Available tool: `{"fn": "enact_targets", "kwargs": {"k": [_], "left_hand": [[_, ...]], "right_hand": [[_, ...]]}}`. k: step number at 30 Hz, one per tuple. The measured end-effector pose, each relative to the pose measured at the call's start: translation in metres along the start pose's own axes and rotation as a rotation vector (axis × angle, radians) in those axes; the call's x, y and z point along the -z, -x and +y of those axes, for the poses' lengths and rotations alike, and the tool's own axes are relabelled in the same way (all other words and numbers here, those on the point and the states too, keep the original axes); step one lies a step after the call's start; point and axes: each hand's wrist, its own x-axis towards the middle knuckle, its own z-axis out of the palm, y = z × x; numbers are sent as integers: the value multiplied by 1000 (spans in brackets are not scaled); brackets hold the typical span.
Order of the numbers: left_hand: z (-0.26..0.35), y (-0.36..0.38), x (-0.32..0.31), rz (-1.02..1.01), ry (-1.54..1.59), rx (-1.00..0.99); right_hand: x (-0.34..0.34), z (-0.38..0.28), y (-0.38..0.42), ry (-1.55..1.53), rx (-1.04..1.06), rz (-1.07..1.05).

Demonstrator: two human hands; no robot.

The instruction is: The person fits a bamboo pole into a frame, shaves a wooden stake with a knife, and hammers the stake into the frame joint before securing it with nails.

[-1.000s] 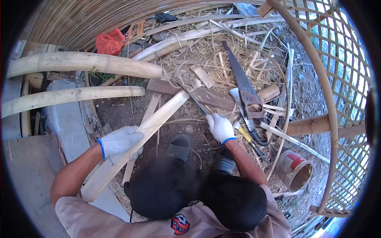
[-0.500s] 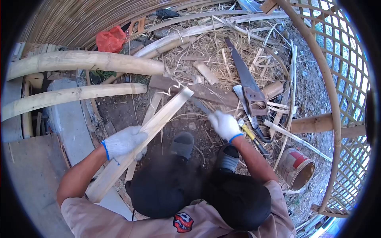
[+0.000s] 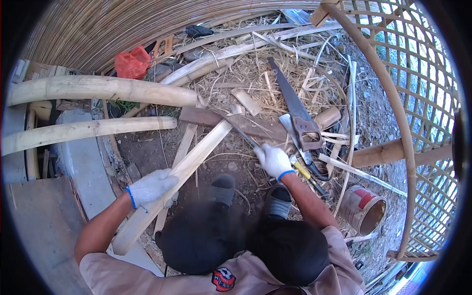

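Note:
My left hand (image 3: 153, 189), in a white glove with a blue cuff, is wrapped round a split bamboo length (image 3: 189, 164). The piece slants up from beside my left thigh, its far end over a dark wooden beam (image 3: 201, 117). My gloved right hand (image 3: 274, 160) is closed on a knife, its handle hidden in the fist. The long thin blade (image 3: 244, 136) points up and left, its tip end close to the far end of the bamboo. Just right of that hand lies a hammer with a yellow part (image 3: 304, 168).
A hand saw (image 3: 290, 96) and a second blade (image 3: 295, 132) lie on the shavings. Two thick bamboo poles (image 3: 103, 90) reach in from the left. At right stand a paint bucket (image 3: 351, 209) and a woven bamboo lattice (image 3: 432, 98). A red plastic bag (image 3: 132, 63) lies behind.
The knife blade has moved up and left, now beside the bamboo's far end. My left hand keeps its grip on the bamboo. The whole view has shifted slightly.

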Motion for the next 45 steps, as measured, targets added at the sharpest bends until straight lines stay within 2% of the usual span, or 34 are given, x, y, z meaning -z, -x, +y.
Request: {"fn": "enact_targets", "kwargs": {"k": [4, 7, 10, 12, 15, 17, 19, 20, 23, 24, 28, 31, 32, 35, 37, 39, 40, 43, 44, 45], "left_hand": [[-3, 24, 11, 109, -318, -109], [-5, 36, 15, 284, -164, -193], [5, 24, 18, 399, -181, -279], [24, 13, 15, 424, -185, -322], [28, -56, 24, 758, -581, -856], [77, -55, 12, 788, -483, -892], [113, -64, 7, 854, -468, -1026], [132, -66, 3, 946, -532, -1143], [180, -64, -14, 934, -475, -1277], [194, -66, -20, 1052, -558, -1373], [245, -42, -46, 956, -723, -1522], [277, -37, -62, 857, -795, -1693], [288, -37, -69, 881, -803, -1743], [325, -21, -100, 741, -470, -1716], [359, -9, -127, 464, -138, -1559], [384, 1, -162, 169, 247, -1402], [391, -5, -162, 212, 159, -1454], [419, 14, -224, -59, 538, -1270], [434, 8, -245, -87, 589, -1307], [465, -35, -263, -14, 550, -1286]], "right_hand": [[-2, 2, 0, -7, -20, 127], [2, -5, 4, 3, -72, 316], [20, -18, -5, 42, -61, 495], [42, -24, -21, 58, -11, 492], [79, -25, -38, -13, 115, 571], [108, -37, -38, -61, 158, 700], [146, -64, -9, -332, 46, 687], [163, -75, 10, -347, 42, 720], [199, -84, 61, -405, 112, 859], [215, -88, 81, -317, 130, 941], [267, -106, 151, 166, 174, 1485], [294, -106, 187, 78, 103, 1559], [298, -107, 197, 44, 50, 1553], [295, -90, 208, -234, 2, 1415], [284, -87, 210, -52, 18, 1255], [280, -94, 202, 154, 24, 1184], [282, -97, 199, 240, 20, 1192], [301, -95, 191, 479, -28, 1214], [316, -87, 187, 549, -64, 1218], [332, -76, 185, 620, -99, 1218]]}}
